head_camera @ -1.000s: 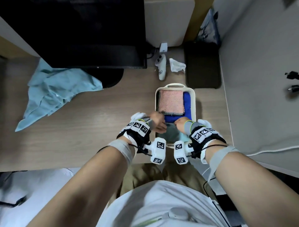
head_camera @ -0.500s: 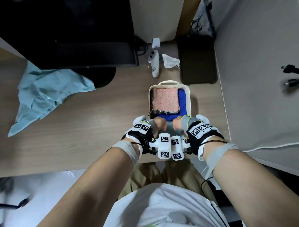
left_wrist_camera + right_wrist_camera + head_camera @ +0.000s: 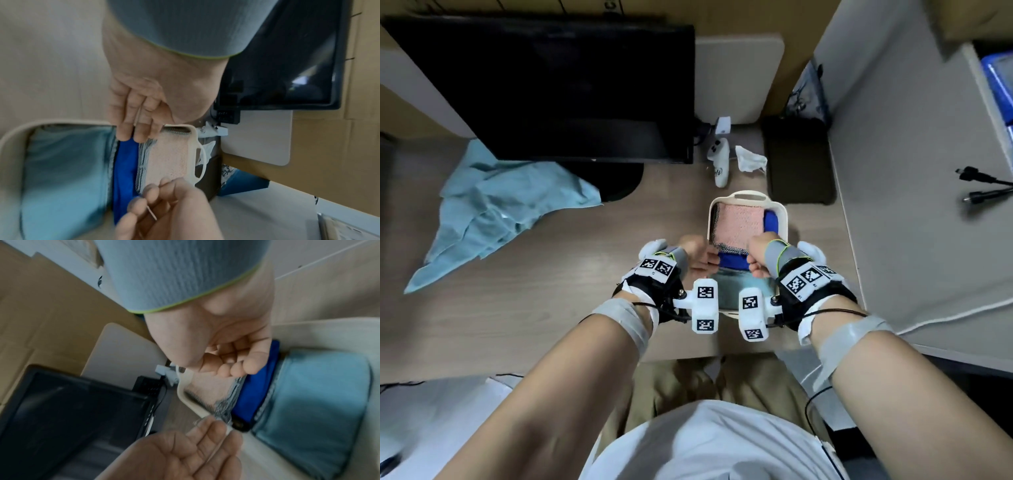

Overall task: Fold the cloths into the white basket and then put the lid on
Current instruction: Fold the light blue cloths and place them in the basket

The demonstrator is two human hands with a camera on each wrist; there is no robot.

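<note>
The white basket (image 3: 751, 197) stands on the desk in front of me. A folded pink cloth (image 3: 738, 226) lies at its far end, a blue cloth (image 3: 732, 262) in the middle and a folded teal cloth (image 3: 739, 287) at the near end. My left hand (image 3: 697, 255) is at the basket's left rim, its straight fingers (image 3: 125, 134) touching the blue cloth (image 3: 124, 162). Over the right rim, my right hand (image 3: 756, 253) has its fingers (image 3: 232, 368) curled above the blue cloth (image 3: 252, 394), with nothing seen in them. A loose teal cloth (image 3: 506, 205) lies crumpled far left.
A black monitor (image 3: 558, 89) on its stand fills the back left. A white rounded panel (image 3: 736, 78) leans behind it. A white controller (image 3: 719, 161), a crumpled tissue (image 3: 750, 161) and a black pad (image 3: 798, 161) lie behind the basket. A grey partition (image 3: 914, 192) bounds the right.
Both hands have come off the near teal cloth and moved forward to the blue cloth. The wrists, close together half a second ago, have drawn apart. The left fingers have straightened.
</note>
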